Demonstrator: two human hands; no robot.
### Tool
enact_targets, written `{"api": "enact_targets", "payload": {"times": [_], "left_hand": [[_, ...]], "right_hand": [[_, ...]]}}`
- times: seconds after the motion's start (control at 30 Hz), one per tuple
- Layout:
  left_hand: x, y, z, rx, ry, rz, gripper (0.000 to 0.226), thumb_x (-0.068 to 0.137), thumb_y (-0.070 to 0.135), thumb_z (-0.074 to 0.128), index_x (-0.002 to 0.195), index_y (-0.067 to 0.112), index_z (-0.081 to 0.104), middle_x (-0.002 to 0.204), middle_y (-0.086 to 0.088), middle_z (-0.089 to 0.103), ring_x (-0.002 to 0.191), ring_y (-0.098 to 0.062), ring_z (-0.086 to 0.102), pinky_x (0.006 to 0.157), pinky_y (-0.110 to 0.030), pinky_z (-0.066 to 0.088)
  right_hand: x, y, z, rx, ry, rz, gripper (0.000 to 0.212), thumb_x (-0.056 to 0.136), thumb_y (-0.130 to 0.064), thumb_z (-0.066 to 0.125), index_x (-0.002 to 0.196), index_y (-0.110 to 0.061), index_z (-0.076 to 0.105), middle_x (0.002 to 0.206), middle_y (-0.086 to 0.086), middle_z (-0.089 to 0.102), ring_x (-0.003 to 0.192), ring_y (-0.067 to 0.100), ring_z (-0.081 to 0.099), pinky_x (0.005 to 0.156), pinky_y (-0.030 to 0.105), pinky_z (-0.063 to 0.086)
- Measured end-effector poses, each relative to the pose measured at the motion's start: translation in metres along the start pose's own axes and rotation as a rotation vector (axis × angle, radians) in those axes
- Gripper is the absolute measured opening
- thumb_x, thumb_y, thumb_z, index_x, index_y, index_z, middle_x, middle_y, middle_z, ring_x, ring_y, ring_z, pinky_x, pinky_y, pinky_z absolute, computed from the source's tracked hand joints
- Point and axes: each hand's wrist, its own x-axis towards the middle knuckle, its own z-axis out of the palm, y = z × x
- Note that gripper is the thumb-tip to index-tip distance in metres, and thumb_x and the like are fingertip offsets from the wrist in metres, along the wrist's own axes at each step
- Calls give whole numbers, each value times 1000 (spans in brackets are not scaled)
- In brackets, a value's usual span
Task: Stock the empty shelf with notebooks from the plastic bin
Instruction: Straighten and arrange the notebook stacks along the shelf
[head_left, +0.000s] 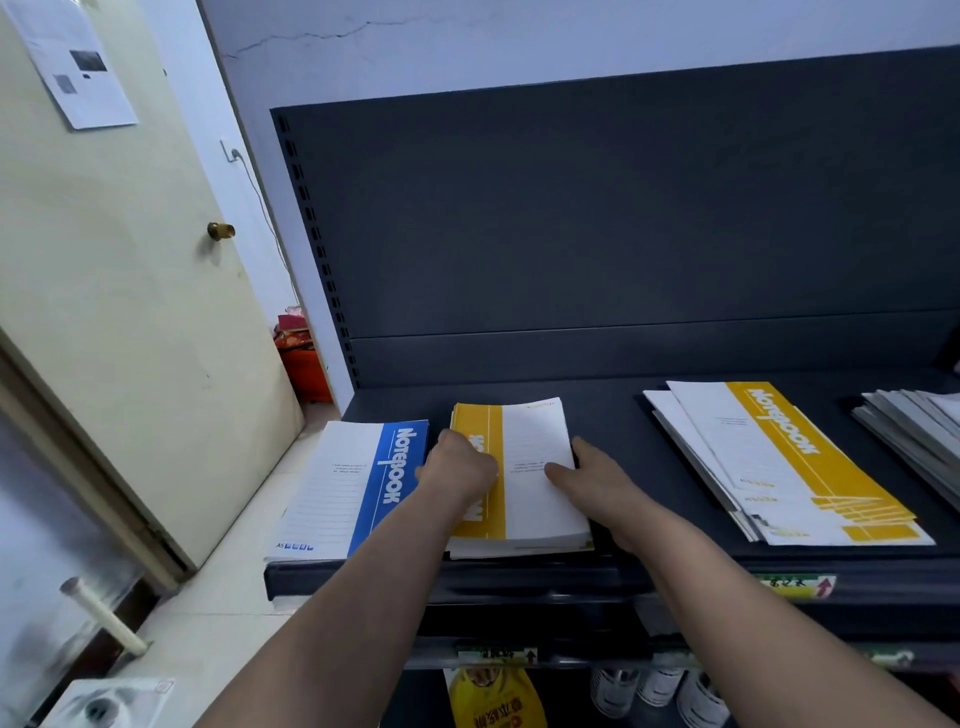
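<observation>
A stack of yellow-and-white notebooks (530, 499) lies on the dark shelf (613, 415), left of its middle. My left hand (457, 467) grips the stack's left edge over the yellow band. My right hand (592, 483) holds its right edge, thumb lying on the white cover. A blue-and-white notebook stack (353, 488) lies just to the left, at the shelf's end. A fanned pile of larger yellow-and-white notebooks (795, 467) lies to the right. The plastic bin is out of view.
Grey booklets (919, 426) lie at the far right of the shelf. The dark back panel (571, 234) rises behind. A cream door (114, 312) stands to the left. Lower shelves hold a yellow bag (493, 701) and bottles (660, 686).
</observation>
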Motion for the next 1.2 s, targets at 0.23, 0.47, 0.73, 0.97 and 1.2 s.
{"api": "enact_targets", "payload": {"times": [0.23, 0.47, 0.73, 0.97, 1.2], "left_hand": [[-9, 4, -8, -219, -51, -4, 22, 95, 16, 57, 81, 16, 41, 78, -2, 52, 71, -15, 56, 69, -30, 49], [-10, 11, -7, -45, 27, 28, 35, 93, 26, 60, 120, 12, 42, 101, -6, 57, 93, -20, 58, 80, -31, 49], [-42, 76, 45, -3, 8, 469, 34, 89, 17, 56, 119, 2, 58, 131, -17, 58, 118, -37, 55, 95, -39, 48], [-65, 139, 122, -52, -187, 445, 21, 83, 12, 58, 67, 6, 46, 66, -3, 41, 62, -20, 44, 57, -27, 32], [-60, 167, 154, -176, -190, 240, 12, 88, 3, 53, 77, 5, 58, 81, -4, 57, 75, -18, 55, 58, -22, 42]], "right_hand": [[1, -1, 2, -154, 3, 46, 64, 93, -35, 48, 146, -12, 19, 138, 5, 47, 126, 28, 44, 102, 42, 42], [-3, -11, 2, -90, 8, 85, 80, 90, -44, 49, 151, -13, 8, 148, 7, 37, 136, 29, 34, 108, 45, 38], [-31, 11, -92, -142, 282, -84, 60, 94, -29, 52, 147, -12, 29, 148, 5, 40, 136, 24, 39, 110, 33, 34], [-44, 66, -201, -347, 401, 67, 52, 95, -23, 47, 146, -15, 36, 146, 10, 44, 130, 28, 46, 101, 33, 40], [-29, 101, -238, -458, 248, 151, 54, 87, -33, 56, 133, -10, 42, 139, 13, 48, 127, 28, 46, 95, 33, 42]]}}
